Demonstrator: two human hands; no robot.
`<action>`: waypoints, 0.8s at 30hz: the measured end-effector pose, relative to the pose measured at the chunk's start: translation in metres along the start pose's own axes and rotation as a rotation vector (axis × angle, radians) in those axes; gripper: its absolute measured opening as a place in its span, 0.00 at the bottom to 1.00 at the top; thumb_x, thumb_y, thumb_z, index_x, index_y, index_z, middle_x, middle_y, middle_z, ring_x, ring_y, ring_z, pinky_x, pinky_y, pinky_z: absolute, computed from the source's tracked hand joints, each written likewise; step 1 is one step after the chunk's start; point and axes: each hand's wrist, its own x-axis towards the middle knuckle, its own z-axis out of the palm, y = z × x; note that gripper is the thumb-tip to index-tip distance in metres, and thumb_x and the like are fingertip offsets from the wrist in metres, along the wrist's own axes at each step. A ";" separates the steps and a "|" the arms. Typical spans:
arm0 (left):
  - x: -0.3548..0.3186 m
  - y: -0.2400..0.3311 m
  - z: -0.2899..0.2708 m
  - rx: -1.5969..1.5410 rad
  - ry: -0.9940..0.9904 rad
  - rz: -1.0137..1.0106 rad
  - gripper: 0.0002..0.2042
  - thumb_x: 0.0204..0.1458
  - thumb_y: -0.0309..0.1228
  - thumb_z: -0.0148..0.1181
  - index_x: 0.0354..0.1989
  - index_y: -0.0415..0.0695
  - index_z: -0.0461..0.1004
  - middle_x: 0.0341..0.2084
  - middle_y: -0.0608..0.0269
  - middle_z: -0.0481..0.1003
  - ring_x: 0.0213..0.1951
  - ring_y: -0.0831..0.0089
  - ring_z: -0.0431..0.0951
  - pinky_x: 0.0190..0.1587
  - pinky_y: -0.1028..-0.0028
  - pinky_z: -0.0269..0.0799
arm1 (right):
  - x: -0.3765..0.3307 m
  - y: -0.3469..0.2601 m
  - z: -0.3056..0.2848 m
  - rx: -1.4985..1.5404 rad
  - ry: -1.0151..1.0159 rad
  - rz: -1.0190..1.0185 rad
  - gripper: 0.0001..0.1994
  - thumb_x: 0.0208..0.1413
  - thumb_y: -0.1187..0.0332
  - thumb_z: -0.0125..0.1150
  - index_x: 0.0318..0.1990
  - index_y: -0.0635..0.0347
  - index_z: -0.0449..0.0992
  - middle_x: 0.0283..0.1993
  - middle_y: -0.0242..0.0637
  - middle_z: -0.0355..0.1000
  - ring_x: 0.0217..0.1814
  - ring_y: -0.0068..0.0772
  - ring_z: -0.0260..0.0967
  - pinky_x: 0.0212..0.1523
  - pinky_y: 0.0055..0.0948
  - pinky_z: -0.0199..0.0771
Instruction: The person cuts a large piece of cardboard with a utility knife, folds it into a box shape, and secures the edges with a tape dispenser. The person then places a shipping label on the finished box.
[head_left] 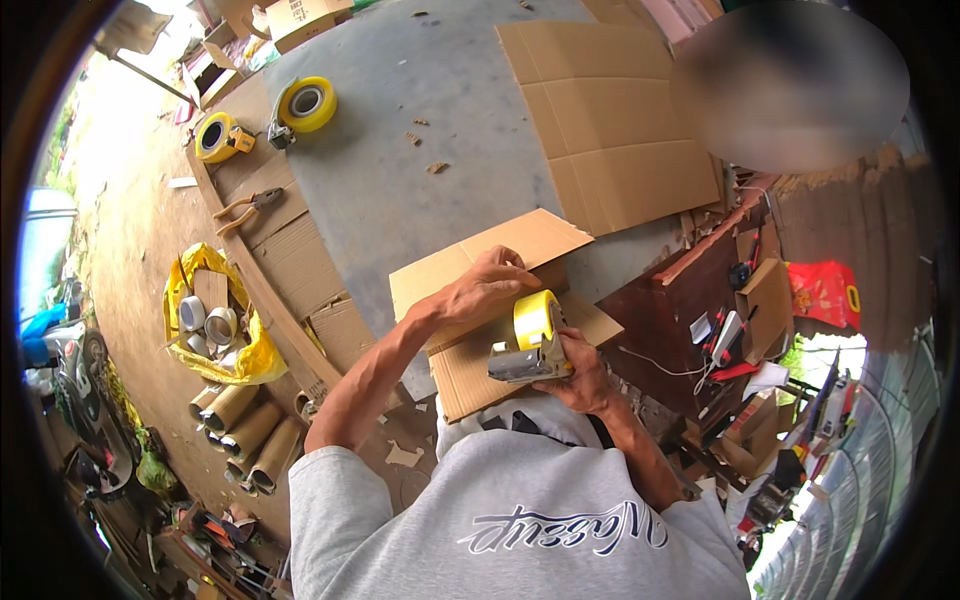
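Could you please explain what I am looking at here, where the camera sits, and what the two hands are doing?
There is no machine here: a person works with bare hands, and one wide fisheye camera worn on the head looks down, so straight edges bend near the rim. The left hand presses down on a folded cardboard box that lies on a grey work table. The right hand grips a tape dispenser loaded with a yellow tape roll, held against the box. Farther off on the table lie a flat cardboard sheet, two more yellow tape rolls, and a pair of pliers. On the ground to the left stand cardboard tubes. The blurred patch at the upper right is another person.
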 end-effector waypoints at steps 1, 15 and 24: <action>-0.001 0.006 0.001 -0.007 0.010 -0.024 0.20 0.65 0.37 0.50 0.58 0.43 0.79 0.57 0.52 0.69 0.63 0.58 0.63 0.71 0.62 0.56 | 0.002 -0.003 -0.001 -0.017 -0.004 -0.015 0.25 0.46 0.61 0.78 0.48 0.66 0.76 0.44 0.52 0.77 0.53 0.61 0.73 0.59 0.49 0.70; 0.002 0.027 -0.029 -0.269 0.022 0.045 0.23 0.69 0.44 0.53 0.64 0.40 0.75 0.59 0.56 0.77 0.64 0.63 0.72 0.70 0.64 0.63 | 0.026 -0.051 -0.028 -0.415 0.025 -0.295 0.17 0.42 0.76 0.61 0.44 0.70 0.76 0.42 0.48 0.78 0.47 0.49 0.78 0.64 0.47 0.67; -0.008 0.016 -0.043 -0.330 0.266 -0.030 0.21 0.65 0.42 0.62 0.60 0.40 0.77 0.56 0.63 0.77 0.59 0.69 0.73 0.67 0.66 0.65 | 0.031 -0.071 -0.035 -0.561 0.003 -0.392 0.15 0.46 0.76 0.58 0.44 0.64 0.77 0.39 0.39 0.77 0.47 0.38 0.78 0.70 0.39 0.62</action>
